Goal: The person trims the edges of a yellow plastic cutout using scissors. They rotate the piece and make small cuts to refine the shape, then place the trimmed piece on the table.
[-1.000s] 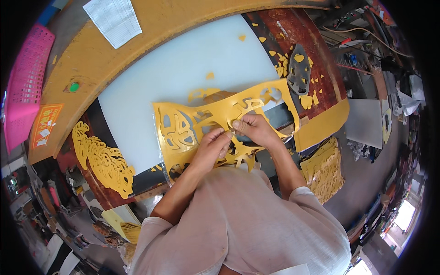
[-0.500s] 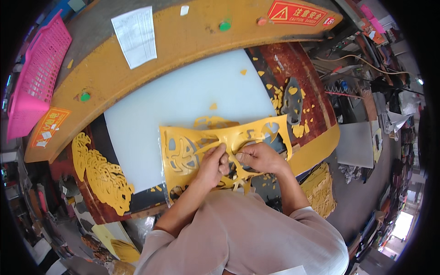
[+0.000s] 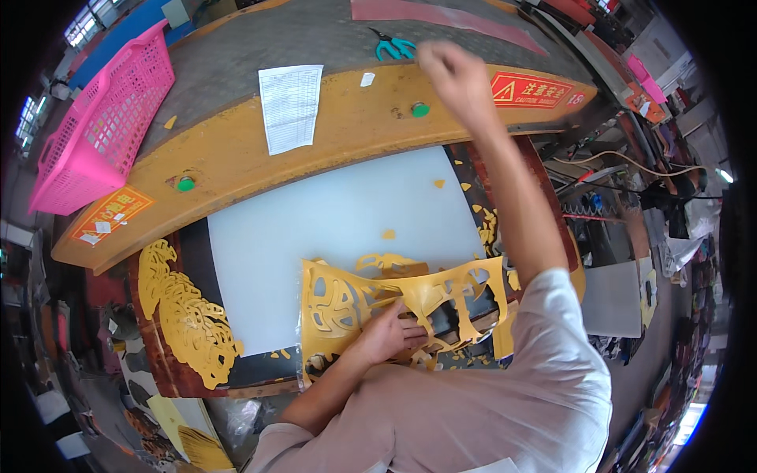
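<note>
A yellow cut-out sheet, full of shaped holes, hangs in front of me at the near edge of the white board. My left hand is closed on the sheet's near, middle part, fingers curled against it. Stretched far forward, my right hand is over the yellow machine beam. Motion blurs its fingers, so I cannot make out how they are held. Just left of it, a pair of teal-handled snips lies on the grey top surface.
Yellow cut pieces are heaped at the board's left, with small scraps on its right. A pink basket stands at the far left. The beam carries a paper sheet, green buttons and a red warning label.
My right hand has let go of the yellow sheet and swung up and forward beside the snips. My left hand stays on the sheet. The view has tilted, bringing the snips into sight.
</note>
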The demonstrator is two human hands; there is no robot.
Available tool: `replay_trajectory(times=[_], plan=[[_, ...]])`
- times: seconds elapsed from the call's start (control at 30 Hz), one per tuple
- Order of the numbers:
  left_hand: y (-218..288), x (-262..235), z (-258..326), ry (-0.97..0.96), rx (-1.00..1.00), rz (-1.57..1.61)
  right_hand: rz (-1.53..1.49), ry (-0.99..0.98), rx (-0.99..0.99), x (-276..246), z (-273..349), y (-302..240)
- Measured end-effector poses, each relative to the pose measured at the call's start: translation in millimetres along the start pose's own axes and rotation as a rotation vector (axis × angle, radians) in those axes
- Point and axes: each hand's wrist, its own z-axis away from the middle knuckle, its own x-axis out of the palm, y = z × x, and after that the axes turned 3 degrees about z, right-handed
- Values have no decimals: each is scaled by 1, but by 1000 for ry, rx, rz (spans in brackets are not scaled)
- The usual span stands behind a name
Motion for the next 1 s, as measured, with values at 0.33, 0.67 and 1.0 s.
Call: replay_trajectory(times=[0.33, 0.67, 1.0], plan=[[1, 1, -19, -55, 146, 20, 501, -294, -47, 40, -114, -10], [15, 11, -29, -224, 10, 110, -519, -408, 611, -81, 215, -3], [17, 12, -26, -77, 3, 59, -1249, -212, 1057, -142, 424, -63]])
